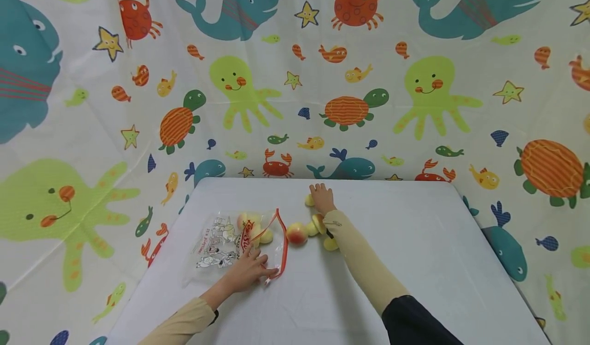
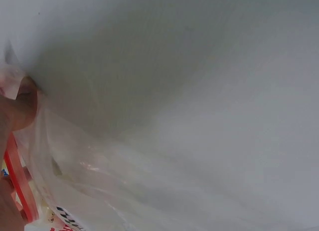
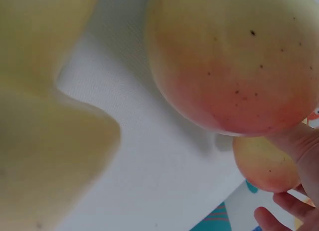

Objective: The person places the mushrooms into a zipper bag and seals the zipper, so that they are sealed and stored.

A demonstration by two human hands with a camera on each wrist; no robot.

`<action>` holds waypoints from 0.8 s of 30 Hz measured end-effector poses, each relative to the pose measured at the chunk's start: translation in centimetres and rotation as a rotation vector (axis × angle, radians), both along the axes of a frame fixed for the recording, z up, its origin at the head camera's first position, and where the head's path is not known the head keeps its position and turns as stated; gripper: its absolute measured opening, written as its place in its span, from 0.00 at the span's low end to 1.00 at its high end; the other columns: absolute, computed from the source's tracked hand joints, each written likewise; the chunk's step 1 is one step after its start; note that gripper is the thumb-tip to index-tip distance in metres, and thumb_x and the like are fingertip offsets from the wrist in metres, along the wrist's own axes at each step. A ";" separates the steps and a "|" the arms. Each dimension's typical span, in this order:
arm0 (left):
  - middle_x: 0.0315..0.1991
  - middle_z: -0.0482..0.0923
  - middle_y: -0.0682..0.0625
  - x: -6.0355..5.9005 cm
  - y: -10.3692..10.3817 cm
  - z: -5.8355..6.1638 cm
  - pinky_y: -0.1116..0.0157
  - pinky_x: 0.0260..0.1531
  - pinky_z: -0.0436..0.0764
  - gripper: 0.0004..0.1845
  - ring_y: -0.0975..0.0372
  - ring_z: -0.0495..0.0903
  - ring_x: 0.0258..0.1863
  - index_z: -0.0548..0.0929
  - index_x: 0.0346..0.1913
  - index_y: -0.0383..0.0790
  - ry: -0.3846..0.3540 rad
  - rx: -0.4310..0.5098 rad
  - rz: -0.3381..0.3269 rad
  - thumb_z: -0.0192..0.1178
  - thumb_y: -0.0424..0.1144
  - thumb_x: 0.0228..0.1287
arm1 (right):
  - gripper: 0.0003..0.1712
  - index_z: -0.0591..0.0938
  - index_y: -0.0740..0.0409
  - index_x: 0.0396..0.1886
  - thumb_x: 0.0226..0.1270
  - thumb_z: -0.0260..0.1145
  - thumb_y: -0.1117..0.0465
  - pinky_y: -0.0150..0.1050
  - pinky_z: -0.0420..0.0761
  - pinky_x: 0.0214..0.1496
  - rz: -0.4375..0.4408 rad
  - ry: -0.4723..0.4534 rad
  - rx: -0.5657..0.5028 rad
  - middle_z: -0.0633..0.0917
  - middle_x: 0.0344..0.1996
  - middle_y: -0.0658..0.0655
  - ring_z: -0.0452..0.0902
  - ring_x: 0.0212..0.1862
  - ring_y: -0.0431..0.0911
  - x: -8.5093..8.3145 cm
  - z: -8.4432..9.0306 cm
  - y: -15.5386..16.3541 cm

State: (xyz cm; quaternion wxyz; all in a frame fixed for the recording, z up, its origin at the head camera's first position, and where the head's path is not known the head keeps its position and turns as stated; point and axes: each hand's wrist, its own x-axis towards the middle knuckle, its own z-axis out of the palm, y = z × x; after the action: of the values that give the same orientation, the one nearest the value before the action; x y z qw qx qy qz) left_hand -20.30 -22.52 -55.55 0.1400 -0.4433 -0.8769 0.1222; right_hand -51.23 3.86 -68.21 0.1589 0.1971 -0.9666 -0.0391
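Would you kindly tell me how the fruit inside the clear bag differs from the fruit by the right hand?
The bagged fruit lies inside the clear bag, behind its red-edged mouth; the loose fruit lies bare on the white table. The bagged fruit is beside the left hand, which rests on the bag; the loose fruit is spread near the right hand, which reaches the farthest piece. Both groups look yellow with red blush.
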 end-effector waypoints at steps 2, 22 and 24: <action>0.34 0.73 0.55 0.0 0.1 0.0 0.42 0.53 0.64 0.28 0.56 0.70 0.41 0.76 0.47 0.70 0.005 -0.002 -0.006 0.68 0.44 0.38 | 0.16 0.66 0.53 0.50 0.63 0.55 0.61 0.47 0.74 0.31 0.010 0.035 -0.016 0.72 0.43 0.57 0.67 0.43 0.52 0.8 0.7 0.2; 0.35 0.74 0.54 0.0 0.0 0.1 0.42 0.54 0.65 0.27 0.56 0.72 0.42 0.77 0.47 0.68 0.031 0.030 -0.050 0.68 0.45 0.36 | 0.43 0.68 0.61 0.53 0.40 0.71 0.42 0.47 0.76 0.41 -0.054 -0.354 -0.020 0.67 0.54 0.62 0.64 0.53 0.56 9.9 16.3 -0.5; 0.36 0.74 0.54 0.1 0.1 0.1 0.43 0.54 0.64 0.28 0.56 0.71 0.42 0.77 0.48 0.66 0.024 0.035 -0.052 0.68 0.45 0.36 | 0.43 0.67 0.62 0.54 0.41 0.70 0.43 0.47 0.75 0.41 -0.021 -0.342 -0.035 0.69 0.53 0.62 0.64 0.52 0.57 10.8 17.2 -0.3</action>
State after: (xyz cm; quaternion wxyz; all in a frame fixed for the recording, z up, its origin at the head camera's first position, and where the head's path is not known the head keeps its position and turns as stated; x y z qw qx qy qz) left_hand -20.22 -22.46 -55.42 0.1614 -0.4619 -0.8654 0.1083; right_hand -40.48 3.58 -51.03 -0.0047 0.1880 -0.9821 0.0102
